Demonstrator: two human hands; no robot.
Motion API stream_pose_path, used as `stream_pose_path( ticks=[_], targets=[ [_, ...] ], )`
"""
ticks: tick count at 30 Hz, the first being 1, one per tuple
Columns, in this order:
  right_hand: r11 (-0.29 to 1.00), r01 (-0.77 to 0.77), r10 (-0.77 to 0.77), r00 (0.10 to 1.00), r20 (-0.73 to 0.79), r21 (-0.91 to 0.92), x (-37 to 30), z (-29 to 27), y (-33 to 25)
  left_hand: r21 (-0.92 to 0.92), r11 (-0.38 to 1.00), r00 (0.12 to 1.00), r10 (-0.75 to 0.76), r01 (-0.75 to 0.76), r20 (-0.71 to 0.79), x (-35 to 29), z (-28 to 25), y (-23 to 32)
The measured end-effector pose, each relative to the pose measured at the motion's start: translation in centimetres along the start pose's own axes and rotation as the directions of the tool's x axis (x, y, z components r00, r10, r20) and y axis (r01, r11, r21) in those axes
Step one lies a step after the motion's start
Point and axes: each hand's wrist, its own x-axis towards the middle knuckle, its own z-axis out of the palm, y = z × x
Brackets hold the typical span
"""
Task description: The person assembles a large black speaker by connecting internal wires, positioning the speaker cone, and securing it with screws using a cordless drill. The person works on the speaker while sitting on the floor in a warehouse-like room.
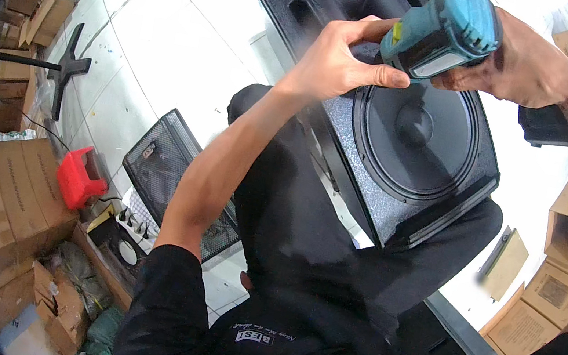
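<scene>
A teal and black cordless drill (446,32) is held up over a black loudspeaker cabinet (349,139). My right hand (528,64) is closed around the drill from the right, its fingers partly hidden behind the tool. From the left, my left hand (340,60) grips the drill's side with thumb and forefinger; its other fingers are out of sight. Below both hands lies the exposed round black speaker cone (414,127), with no grille over it. The cabinet leans against my legs. Whatever the drill's tip touches is hidden.
A black mesh speaker grille (166,159) lies left of my legs, near a power strip (135,224) and a red plastic object (81,177). Cardboard boxes (13,198) line the left, and more boxes (552,291) stand right. A black stand base (68,71) rests on the white tile floor.
</scene>
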Motion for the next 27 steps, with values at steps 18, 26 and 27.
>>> stream_pose_path(
  ticks=[18, 26, 27],
  targets=[
    [0.655, -0.681, 0.730, 0.682, -0.042, 0.328, -9.5, -4.0, -7.5, 0.829, 0.472, 0.860, -0.511, 0.301, -0.022, -1.9, -3.8, -3.6],
    [0.172, -0.366, 0.966, 0.244, -0.084, 0.915, -19.5, 7.0, -16.1, 0.871, 0.420, 0.842, -0.540, 0.254, 0.015, -1.9, -4.1, -4.2],
    [0.145, -0.187, 0.953, 0.292, -0.086, 0.972, -20.6, 8.4, -17.0, 0.877, 0.413, 0.848, -0.530, 0.246, 0.012, -1.9, -4.1, -4.4]
  ],
)
